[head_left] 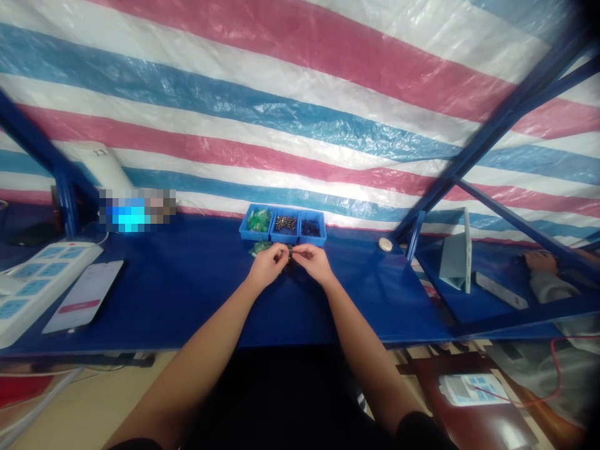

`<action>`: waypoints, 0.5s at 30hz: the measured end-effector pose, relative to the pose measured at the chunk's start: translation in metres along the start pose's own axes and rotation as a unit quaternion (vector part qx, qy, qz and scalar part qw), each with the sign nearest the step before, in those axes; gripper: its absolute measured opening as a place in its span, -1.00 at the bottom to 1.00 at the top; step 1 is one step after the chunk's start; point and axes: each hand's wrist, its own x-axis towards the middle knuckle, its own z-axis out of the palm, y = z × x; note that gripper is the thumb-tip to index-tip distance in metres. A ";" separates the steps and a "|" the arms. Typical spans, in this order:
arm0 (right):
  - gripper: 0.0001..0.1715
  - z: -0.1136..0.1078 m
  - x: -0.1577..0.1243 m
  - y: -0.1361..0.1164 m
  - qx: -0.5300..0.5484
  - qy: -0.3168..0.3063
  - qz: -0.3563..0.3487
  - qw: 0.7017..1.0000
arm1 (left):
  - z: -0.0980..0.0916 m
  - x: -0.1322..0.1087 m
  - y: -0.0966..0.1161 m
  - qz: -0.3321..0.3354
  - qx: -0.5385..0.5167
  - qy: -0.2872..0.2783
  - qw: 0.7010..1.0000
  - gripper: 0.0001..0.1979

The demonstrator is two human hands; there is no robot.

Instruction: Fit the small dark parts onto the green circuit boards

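My left hand (268,265) and my right hand (313,260) meet over the blue table (187,294), just in front of three small blue bins. Both hands have their fingers pinched together on a small dark part (289,254) between them; it is too small to name. A little green piece (259,248) lies on the table beside my left hand. The left bin (255,223) holds green pieces, the middle bin (285,225) small metal parts, and the right bin (311,228) dark parts.
A white power strip (32,281) and a phone (84,295) lie at the table's left. A round white object (385,244) sits right of the bins. Blue frame bars (487,144) cross at the right. Another person's hand (539,261) rests on the neighbouring table.
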 end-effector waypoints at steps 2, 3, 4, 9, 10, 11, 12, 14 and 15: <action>-0.68 0.000 0.000 0.000 0.000 -0.001 0.002 1.000 | 0.000 0.000 0.001 -0.006 0.000 -0.002 1.000 -0.86; -0.68 0.000 0.000 0.000 -0.002 -0.003 0.004 1.000 | -0.001 0.000 0.001 -0.008 0.000 -0.003 1.000 -0.85; -0.67 0.000 0.000 -0.001 -0.002 -0.003 0.005 1.000 | -0.001 0.000 0.002 -0.009 0.000 -0.004 1.000 -0.84; -0.64 0.000 0.000 0.000 0.005 0.004 0.010 1.000 | -0.002 0.000 0.003 -0.011 -0.010 -0.013 1.000 -0.80; -0.64 0.000 0.001 0.000 0.006 0.005 0.010 1.000 | -0.002 0.000 0.004 -0.011 -0.012 -0.014 1.000 -0.80; -0.64 0.001 0.001 0.000 0.006 0.006 0.009 1.000 | -0.002 0.000 0.004 -0.011 -0.013 -0.016 1.000 -0.79; -0.65 0.001 0.000 0.000 0.007 0.006 0.009 1.000 | -0.002 0.000 0.004 -0.011 -0.014 -0.018 1.000 -0.79; -0.66 0.001 0.000 0.000 0.009 0.007 0.006 1.000 | -0.003 0.000 0.004 -0.013 -0.013 -0.021 1.000 -0.78; -0.66 0.001 0.000 -0.001 0.010 0.006 0.003 1.000 | -0.003 0.000 0.004 -0.014 -0.011 -0.022 1.000 -0.77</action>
